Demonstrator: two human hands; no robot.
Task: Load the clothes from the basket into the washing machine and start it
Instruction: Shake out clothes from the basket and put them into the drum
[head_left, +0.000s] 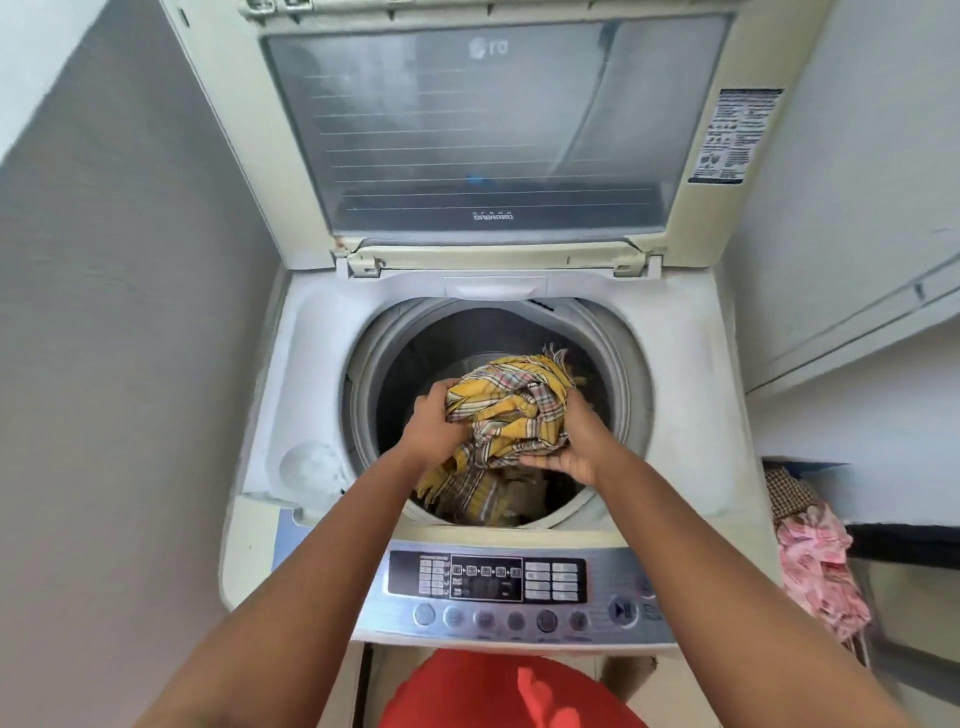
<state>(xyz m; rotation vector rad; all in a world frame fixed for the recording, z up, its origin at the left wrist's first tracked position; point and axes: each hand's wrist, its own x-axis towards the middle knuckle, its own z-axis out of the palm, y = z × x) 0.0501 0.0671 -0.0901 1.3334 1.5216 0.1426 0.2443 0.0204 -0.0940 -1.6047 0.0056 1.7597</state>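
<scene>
1. Here, a top-loading washing machine (691, 415) stands between two pale walls, its glass-panelled lid (467, 130) raised and leaning back.
2. Both hands reach over the round mouth of the drum (400, 364) and hold one bundle of yellow checked cloth (511, 410) between them.
3. The left hand (434, 423) grips the bundle on its left side, fingers curled into the folds.
4. The right hand (576, 441) grips it on the right, with the fingers wrapped under the lower edge and the thumb up along the side of the cloth.
5. The bundle sits just above the drum opening, partly inside its rim; a fringed end sticks up at the far side and a loose corner hangs down toward the near edge.
6. Beneath the bundle, more dark and brownish clothes (524, 493) already lie in the drum.
7. The control panel (519, 587) runs along the near edge of the machine, with a dark display area, a row of round buttons (514, 620) and a larger play-pause button (622, 609) at the right end.
8. To the right of the machine, a pink patterned garment (821, 571) and a piece of brown checked fabric (787, 491) hang over an edge; what holds them cannot be told.
9. A red garment (509, 691) worn by the person fills the bottom centre.
10. A printed label (735, 135) is stuck on the right frame of the lid.
</scene>
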